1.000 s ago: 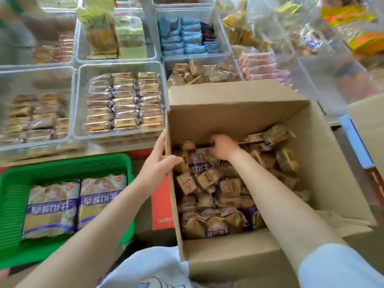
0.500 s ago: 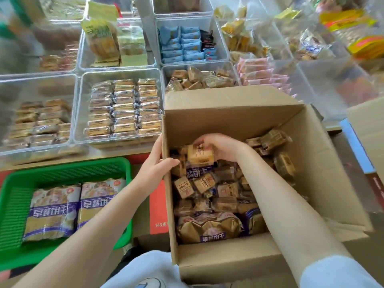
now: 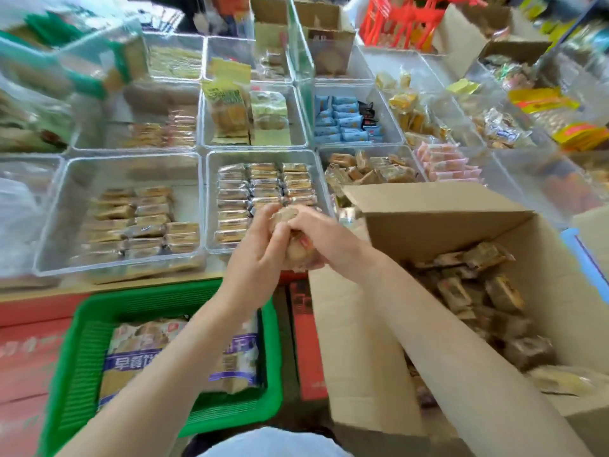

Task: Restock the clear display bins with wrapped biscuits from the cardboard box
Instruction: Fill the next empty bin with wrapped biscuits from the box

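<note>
From my head camera, I hold a bunch of wrapped biscuits (image 3: 298, 239) in the middle of the view, between both hands. They are small tan packs in shiny wrap, with a bit of red showing. They look blurry, so I cannot count them. My left hand (image 3: 260, 255) curls its fingers around the bunch from the 9 o'clock side. My right hand (image 3: 324, 240) curls around it from the 3 o'clock side. The bunch hangs over the near edge of a clear bin (image 3: 263, 199), at 12 o'clock from my hands.

That bin holds neat rows of small brown packs. At 9 o'clock from it, another clear bin (image 3: 118, 216) holds tan packs lying flat in rows. At 1 o'clock, a bin with blue packs (image 3: 346, 122) sits farther back. Just past the box flap, a bin of loose brown packs (image 3: 369, 171) shows.

The cardboard box (image 3: 438, 222) stands open at 4 o'clock from my hands. Many brown biscuit packs lie jumbled inside it. At 7 o'clock, a green basket (image 3: 82, 351) holds two big bags with purple bands (image 3: 145, 357).
</note>
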Action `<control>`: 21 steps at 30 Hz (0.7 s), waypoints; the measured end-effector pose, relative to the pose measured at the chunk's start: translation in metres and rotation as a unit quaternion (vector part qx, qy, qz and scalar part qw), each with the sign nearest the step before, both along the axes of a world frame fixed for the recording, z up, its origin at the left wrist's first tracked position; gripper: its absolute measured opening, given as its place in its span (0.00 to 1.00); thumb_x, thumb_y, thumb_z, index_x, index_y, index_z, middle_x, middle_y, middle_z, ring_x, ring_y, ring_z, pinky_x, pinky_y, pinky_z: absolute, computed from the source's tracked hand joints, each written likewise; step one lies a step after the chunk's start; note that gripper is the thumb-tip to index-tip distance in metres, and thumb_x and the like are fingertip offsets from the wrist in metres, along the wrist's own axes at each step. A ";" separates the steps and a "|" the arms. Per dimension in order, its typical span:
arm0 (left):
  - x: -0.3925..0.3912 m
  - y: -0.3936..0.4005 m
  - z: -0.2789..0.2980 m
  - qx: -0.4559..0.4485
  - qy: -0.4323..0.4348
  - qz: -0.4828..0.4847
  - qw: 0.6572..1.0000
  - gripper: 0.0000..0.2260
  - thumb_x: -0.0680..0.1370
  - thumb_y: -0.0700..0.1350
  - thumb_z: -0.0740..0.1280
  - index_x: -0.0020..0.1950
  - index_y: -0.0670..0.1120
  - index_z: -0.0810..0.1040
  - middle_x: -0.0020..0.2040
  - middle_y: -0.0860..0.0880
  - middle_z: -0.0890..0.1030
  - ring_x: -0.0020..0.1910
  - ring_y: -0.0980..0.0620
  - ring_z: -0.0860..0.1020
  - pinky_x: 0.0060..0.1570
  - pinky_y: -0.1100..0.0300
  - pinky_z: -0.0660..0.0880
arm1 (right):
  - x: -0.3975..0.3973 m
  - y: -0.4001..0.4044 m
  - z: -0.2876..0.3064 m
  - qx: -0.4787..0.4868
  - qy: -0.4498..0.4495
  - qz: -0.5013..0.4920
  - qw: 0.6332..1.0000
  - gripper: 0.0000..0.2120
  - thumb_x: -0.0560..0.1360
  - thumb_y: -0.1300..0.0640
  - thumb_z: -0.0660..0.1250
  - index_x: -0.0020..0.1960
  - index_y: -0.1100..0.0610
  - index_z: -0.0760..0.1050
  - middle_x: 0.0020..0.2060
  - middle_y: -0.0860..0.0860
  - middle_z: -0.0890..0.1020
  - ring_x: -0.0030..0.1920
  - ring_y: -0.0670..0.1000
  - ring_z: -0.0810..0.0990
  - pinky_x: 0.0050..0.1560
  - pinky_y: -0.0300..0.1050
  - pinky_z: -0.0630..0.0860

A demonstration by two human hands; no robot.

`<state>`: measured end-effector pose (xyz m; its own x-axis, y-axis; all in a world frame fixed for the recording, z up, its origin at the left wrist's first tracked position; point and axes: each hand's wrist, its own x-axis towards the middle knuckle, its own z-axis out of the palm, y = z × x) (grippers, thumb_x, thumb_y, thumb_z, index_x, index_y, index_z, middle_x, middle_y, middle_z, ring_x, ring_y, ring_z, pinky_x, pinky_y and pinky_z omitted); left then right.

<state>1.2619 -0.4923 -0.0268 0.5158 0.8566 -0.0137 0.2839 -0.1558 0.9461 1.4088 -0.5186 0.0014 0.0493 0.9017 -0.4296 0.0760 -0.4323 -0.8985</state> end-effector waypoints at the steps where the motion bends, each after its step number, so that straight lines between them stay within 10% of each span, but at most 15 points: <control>1: -0.026 0.015 -0.004 0.024 0.049 -0.015 0.998 0.16 0.86 0.56 0.55 0.73 0.58 0.66 0.56 0.59 0.80 0.54 0.63 0.79 0.48 0.66 0.76 | -0.022 0.013 -0.003 -0.021 0.000 -0.007 1.000 0.14 0.81 0.51 0.58 0.61 0.56 0.75 0.42 0.55 0.79 0.39 0.52 0.79 0.35 0.45 0.75; 5: -0.136 0.088 -0.039 0.032 0.158 0.019 0.987 0.19 0.86 0.56 0.54 0.73 0.52 0.71 0.67 0.50 0.77 0.64 0.52 0.74 0.61 0.52 0.72 | -0.104 0.076 -0.022 -0.095 -0.131 0.025 0.987 0.10 0.81 0.50 0.62 0.60 0.50 0.75 0.44 0.49 0.82 0.34 0.44 0.82 0.33 0.39 0.79; 11: -0.252 0.182 -0.111 0.067 0.357 0.047 0.931 0.19 0.83 0.56 0.55 0.62 0.47 0.81 0.58 0.44 0.83 0.59 0.41 0.78 0.54 0.50 0.71 | -0.174 0.165 -0.066 -0.026 -0.261 0.026 0.964 0.23 0.78 0.54 0.70 0.71 0.51 0.69 0.58 0.44 0.76 0.55 0.47 0.79 0.58 0.49 0.80; 21: -0.270 0.225 -0.152 0.017 0.327 -0.013 0.945 0.21 0.82 0.60 0.56 0.41 0.52 0.81 0.34 0.53 0.81 0.34 0.54 0.78 0.36 0.57 0.77 | -0.192 0.268 -0.155 0.013 -0.554 0.136 0.821 0.11 0.79 0.60 0.65 0.61 0.51 0.73 0.51 0.49 0.79 0.48 0.51 0.78 0.45 0.44 0.74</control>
